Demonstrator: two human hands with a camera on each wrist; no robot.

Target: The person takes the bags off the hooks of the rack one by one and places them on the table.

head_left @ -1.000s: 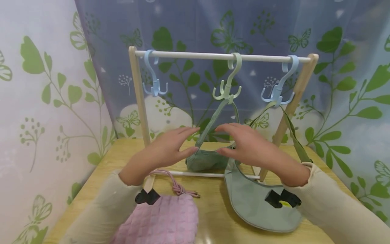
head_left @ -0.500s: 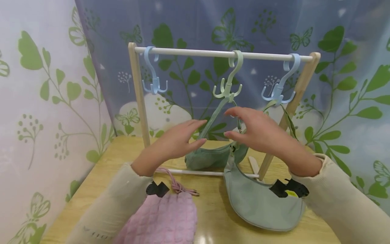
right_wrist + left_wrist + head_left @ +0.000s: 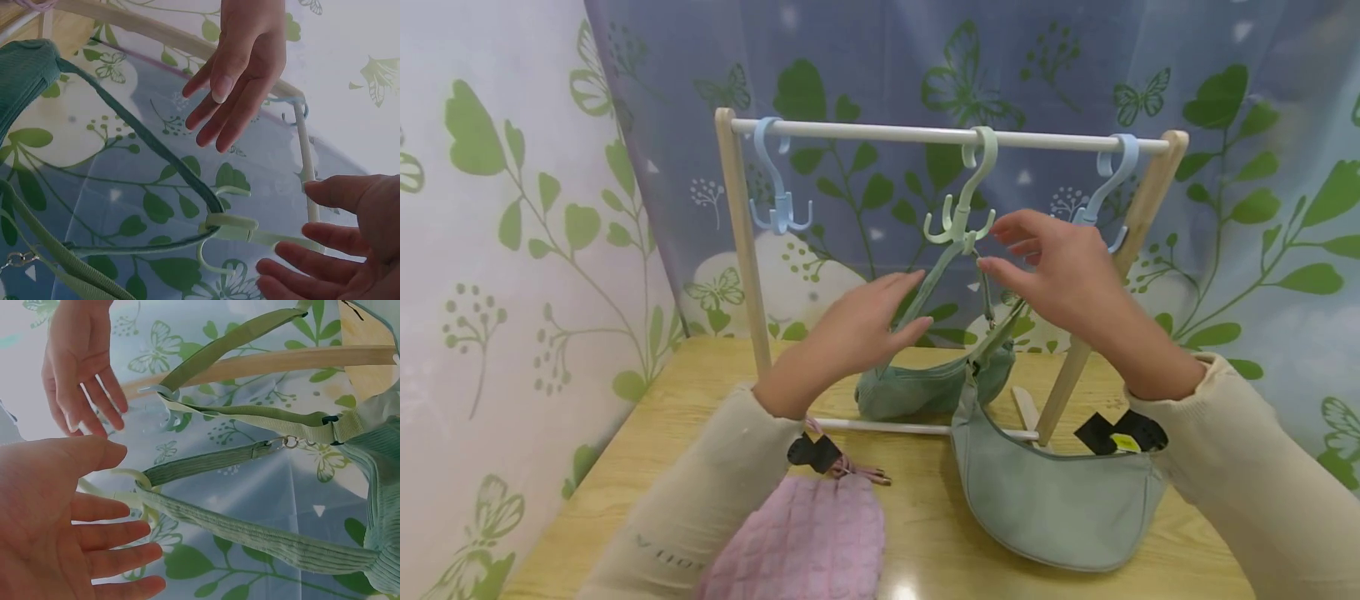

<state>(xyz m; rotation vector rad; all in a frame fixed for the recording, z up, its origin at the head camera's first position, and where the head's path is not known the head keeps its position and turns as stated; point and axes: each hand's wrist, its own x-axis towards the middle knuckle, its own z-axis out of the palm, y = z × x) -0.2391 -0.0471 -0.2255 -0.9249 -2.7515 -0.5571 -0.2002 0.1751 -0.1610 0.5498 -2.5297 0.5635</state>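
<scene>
Handbag (image 3: 1060,512) in sage sits before me; beyond, my left hand (image 3: 868,321) and right hand (image 3: 1067,267) spread loosely, holding nothing; farther, the corduroy bag (image 3: 913,392) hangs from the green hook (image 3: 959,225), and a careless brush could unhook its strap (image 3: 250,537)

I see a matt, ribbed corduroy bag (image 3: 917,394), a smooth plastic middle hook (image 3: 960,222) and a glossy wood-grain worktop (image 3: 919,508).

Right grip (image 3: 1067,262) higher than left grip (image 3: 861,325), fingers (image 3: 115,535) of both loosely extended.
</scene>
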